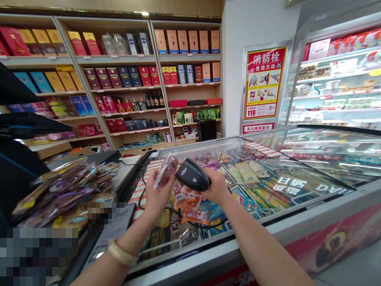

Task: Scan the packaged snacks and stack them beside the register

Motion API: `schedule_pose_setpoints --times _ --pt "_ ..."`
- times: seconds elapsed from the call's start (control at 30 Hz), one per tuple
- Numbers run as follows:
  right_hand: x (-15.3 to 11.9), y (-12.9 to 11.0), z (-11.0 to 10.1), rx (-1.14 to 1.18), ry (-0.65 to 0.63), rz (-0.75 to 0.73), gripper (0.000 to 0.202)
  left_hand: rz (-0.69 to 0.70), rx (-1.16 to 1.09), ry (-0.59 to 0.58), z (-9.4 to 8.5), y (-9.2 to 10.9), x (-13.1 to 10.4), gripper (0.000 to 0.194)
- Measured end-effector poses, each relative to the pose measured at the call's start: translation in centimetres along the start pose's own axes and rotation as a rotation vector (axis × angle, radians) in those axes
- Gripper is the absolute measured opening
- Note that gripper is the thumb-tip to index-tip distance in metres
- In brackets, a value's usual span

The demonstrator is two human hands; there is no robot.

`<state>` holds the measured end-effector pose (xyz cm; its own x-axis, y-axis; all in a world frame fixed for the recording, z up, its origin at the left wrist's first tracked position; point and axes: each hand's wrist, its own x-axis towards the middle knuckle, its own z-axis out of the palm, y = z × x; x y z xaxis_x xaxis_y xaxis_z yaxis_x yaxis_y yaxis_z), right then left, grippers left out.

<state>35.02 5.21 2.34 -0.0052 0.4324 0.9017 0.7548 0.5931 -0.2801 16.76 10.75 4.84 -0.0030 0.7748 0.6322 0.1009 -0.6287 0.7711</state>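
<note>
A long freezer (297, 218) with a see-through glass top fills the middle of the head view. Behind its far edge stand wooden shelves (190, 57) full of bright boxes (178, 41). A red and yellow poster (264, 83) hangs on the white wall, and a lit fridge (292, 87) stands to the right. By the freezer's left edge, a pile of brown and purple bags (89, 194) lies on a counter (128, 161).

The small snack pack (167, 169) is up over the glass, near the freezer's left end. It is reddish brown inside, with purple marks, and it leans. The left hand (157, 194) pinches it between thumb and fingers. The right hand (218, 186) is wrapped around a scanner (193, 174), whose head is just beside the pack.

The pack's wrapper is clear, shiny plastic. The scanner is smooth, black and rounded. Crinkly orange packs (195, 214) and a thin black cord (208, 227) lie below. A pale, ridged bracelet (122, 253) circles the left wrist.
</note>
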Motion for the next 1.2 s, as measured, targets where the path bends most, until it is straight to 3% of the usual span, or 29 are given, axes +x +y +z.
schedule_pose_setpoints --times 0.3,0.43,0.57,0.73,0.83,0.97,1.07,1.2 --pt "-0.1 0.3 0.2 -0.02 -0.008 0.022 0.035 0.007 -0.016 -0.01 -0.1 -0.7 0.0 0.024" --pt "0.0 0.1 0.0 0.005 0.024 0.015 0.025 -0.035 -0.043 0.007 -0.2 -0.8 0.3 0.025" --pt "0.0 0.4 -0.3 -0.018 0.1 0.018 0.014 -0.127 -0.094 0.027 0.0 -1.5 2.1 0.037" --pt "-0.3 1.0 -0.3 -0.039 0.131 0.043 0.017 -0.259 0.065 0.047 0.7 -3.0 5.2 0.049" --pt "-0.4 1.1 -0.3 -0.057 0.112 0.053 0.01 -0.295 0.165 -0.082 0.9 -3.3 6.2 0.036" --pt "-0.4 1.1 -0.4 -0.084 0.098 0.058 0.004 -0.168 0.41 -0.278 0.7 -3.0 6.8 0.023" --pt "-0.4 1.1 -0.5 -0.077 0.091 0.067 0.007 -0.104 0.504 -0.248 0.0 -3.0 6.6 0.022" --pt "-0.5 1.2 -0.4 -0.09 0.085 0.065 0.007 0.056 0.693 -0.204 -2.6 -3.5 5.0 0.041"
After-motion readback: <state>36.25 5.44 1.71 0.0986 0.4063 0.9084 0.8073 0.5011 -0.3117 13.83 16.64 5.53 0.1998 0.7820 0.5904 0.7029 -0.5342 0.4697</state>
